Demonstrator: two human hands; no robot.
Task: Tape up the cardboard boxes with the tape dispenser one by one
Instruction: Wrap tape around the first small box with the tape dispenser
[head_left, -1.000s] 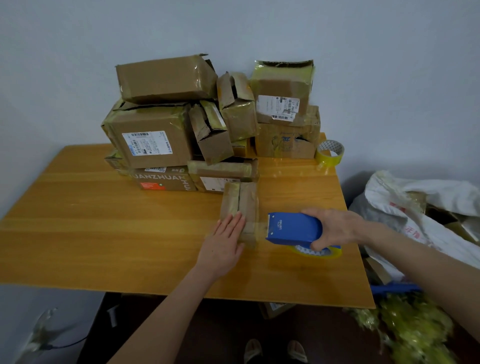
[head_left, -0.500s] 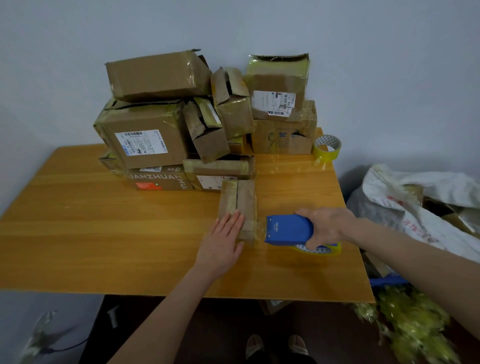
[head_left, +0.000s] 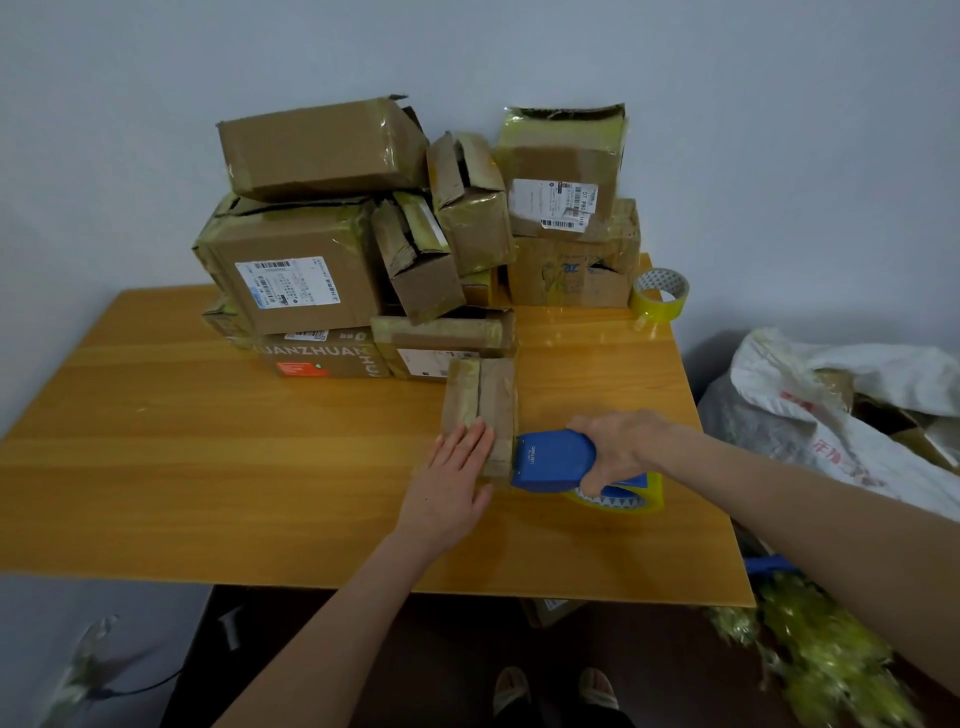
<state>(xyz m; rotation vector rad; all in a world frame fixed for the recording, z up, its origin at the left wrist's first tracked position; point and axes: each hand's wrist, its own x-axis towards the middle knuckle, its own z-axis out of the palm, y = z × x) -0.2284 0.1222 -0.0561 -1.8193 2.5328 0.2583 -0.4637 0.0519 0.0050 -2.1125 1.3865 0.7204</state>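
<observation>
Your left hand (head_left: 452, 488) lies flat, fingers straight and together, pressing on the near left part of the small box (head_left: 480, 410). The box sits on the table (head_left: 208, 467), right of centre.

Your right hand (head_left: 618, 447) has its fingers curled round the blue tape dispenser (head_left: 553, 462). Its front edge meets the box's near right side, and the yellow roll sits under your palm.

Judgement: a strip is being laid on this side of the box.

Recommendation: bear down with the flat hand so the light box cannot slide. Draw the dispenser in one straight line, blade edge firm against the cardboard, and carry the tape past the centre seam before cutting.

Risk: a slack strip will likely wrinkle.

Just behind, the pile of boxes (head_left: 363, 260) waits, several with flaps gaping. A spare tape roll (head_left: 661, 293) stands at the far right corner.
</observation>
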